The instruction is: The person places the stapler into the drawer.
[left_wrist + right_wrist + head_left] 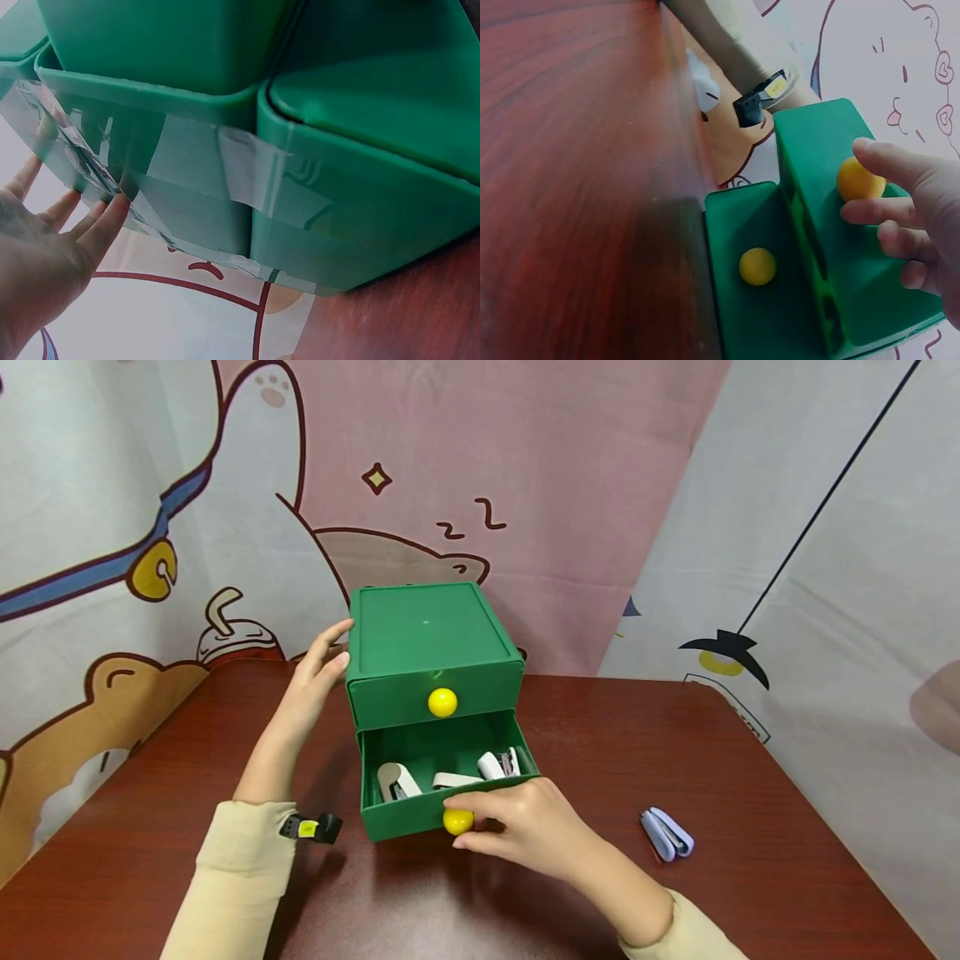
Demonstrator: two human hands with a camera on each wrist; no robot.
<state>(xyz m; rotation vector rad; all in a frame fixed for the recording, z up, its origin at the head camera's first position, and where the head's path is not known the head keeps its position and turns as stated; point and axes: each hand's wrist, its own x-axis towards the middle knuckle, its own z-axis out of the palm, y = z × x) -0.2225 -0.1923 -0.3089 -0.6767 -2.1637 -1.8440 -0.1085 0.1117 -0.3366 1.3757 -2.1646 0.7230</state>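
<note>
A green drawer cabinet (427,631) stands on the table with its middle drawer (405,820) pulled out. Thumb and forefinger of my right hand (525,827) pinch that drawer's round yellow knob (859,180). Inside lie a beige-and-white stapler (397,782), a white stapler (456,780) partly behind the drawer front, and another white stapler (499,764). My left hand (311,681) rests against the cabinet's left side, its fingers extended. In the left wrist view its fingertips touch the clear tape (247,169) across that side.
A light purple stapler (667,835) lies on the brown table (600,743) at the right. The top drawer has a yellow knob (442,702); the bottom one, with its knob (757,267), shows in the right wrist view. A cartoon-print curtain (525,460) hangs behind.
</note>
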